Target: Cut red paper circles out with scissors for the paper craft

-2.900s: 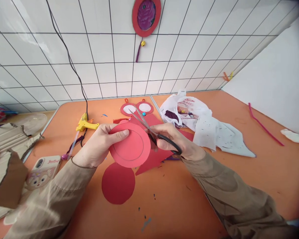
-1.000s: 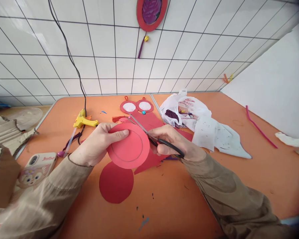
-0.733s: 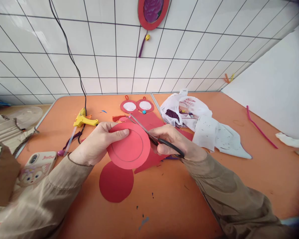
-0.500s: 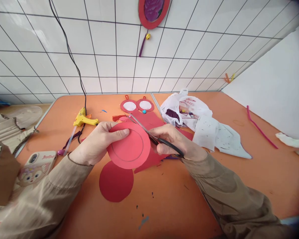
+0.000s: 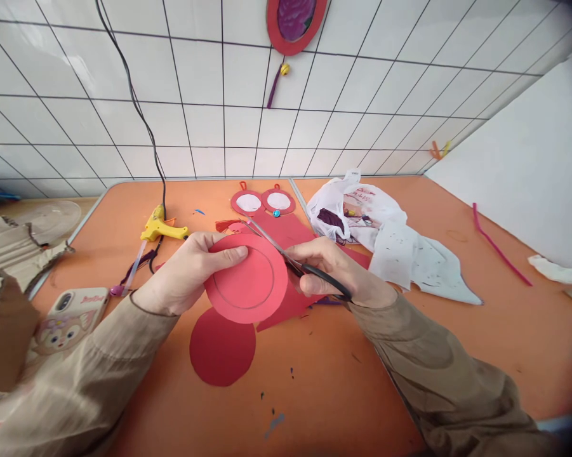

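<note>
My left hand (image 5: 190,270) pinches the upper left of a red paper disc (image 5: 247,289), thumb on top, with a smaller circle drawn inside its edge. In my right hand (image 5: 331,270) are black-handled scissors (image 5: 273,244), their blades parted and pointing up and left at the disc's upper right edge. Below the disc a darker red circle (image 5: 223,349) lies on the orange table (image 5: 333,393). Red paper (image 5: 286,231) lies behind and beneath my hands. Two red rings with white centres (image 5: 248,203) rest near the wall.
A yellow glue gun (image 5: 164,230) and a phone (image 5: 71,320) lie at the left, beside torn cardboard (image 5: 9,330). Right of the middle are a white plastic bag (image 5: 376,203) and white sheets (image 5: 433,266). A red-framed ornament (image 5: 290,47) hangs on the tiled wall.
</note>
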A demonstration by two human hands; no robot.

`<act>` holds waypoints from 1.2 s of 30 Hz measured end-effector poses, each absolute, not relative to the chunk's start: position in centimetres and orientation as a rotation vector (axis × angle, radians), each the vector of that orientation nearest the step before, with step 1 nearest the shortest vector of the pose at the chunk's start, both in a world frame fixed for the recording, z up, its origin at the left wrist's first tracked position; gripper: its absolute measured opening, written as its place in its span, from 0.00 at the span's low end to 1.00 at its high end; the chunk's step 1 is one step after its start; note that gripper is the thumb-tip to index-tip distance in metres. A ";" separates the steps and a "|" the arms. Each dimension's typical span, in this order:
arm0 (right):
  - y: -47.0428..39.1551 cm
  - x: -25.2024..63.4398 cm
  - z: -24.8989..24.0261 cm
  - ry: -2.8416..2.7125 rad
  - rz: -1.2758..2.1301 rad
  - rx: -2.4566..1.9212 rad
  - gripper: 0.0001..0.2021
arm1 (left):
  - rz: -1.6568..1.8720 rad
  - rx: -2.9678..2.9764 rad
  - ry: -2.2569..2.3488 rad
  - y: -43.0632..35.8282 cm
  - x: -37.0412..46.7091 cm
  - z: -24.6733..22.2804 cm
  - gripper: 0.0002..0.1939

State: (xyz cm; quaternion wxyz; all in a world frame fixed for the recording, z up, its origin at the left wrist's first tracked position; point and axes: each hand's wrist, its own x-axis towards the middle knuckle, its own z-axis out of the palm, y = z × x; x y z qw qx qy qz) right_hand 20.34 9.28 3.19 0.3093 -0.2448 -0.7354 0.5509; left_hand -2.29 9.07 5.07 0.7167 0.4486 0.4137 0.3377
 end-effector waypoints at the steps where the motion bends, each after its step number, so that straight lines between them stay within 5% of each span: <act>1: 9.3 20.3 3.2 -1.940 1.457 -0.647 0.24 | 0.745 0.994 0.915 9.1 -2.3 5.1 0.06; 36: 9.0 20.7 3.2 -1.850 1.581 -0.843 0.23 | 0.741 0.993 0.900 9.2 -2.6 4.8 0.06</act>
